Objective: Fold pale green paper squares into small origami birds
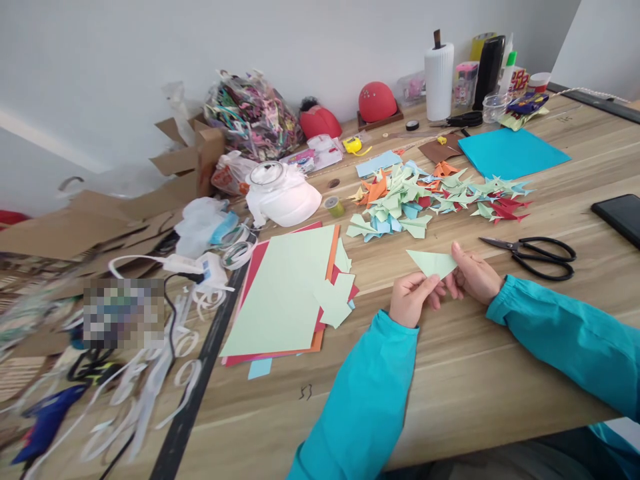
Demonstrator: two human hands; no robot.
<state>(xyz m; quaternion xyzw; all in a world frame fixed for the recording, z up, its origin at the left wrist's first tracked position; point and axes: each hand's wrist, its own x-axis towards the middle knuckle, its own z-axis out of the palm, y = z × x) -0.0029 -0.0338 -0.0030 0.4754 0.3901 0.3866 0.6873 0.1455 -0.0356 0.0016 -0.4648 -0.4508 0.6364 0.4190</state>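
Between my two hands is a pale green piece of paper [429,263], folded into a triangle. My left hand [411,298] pinches its lower edge with thumb and fingers. At its right corner, my right hand [474,275] grips the paper between thumb and fingers. Just beyond lies a heap of folded paper shapes [397,193] in green, blue, orange and red. Black-handled scissors [543,255] rest on the table to the right of my right hand. Left of my hands, a stack of coloured sheets [285,293] has a green one on top, with small green pieces [336,300] over its right edge.
A phone [620,217] lies at the right edge. Farther back are a blue sheet [513,153], a white bottle [439,83], a yellow tape measure [353,145] and a white bag [285,200]. A glue gun [50,423] and cables crowd the left side.
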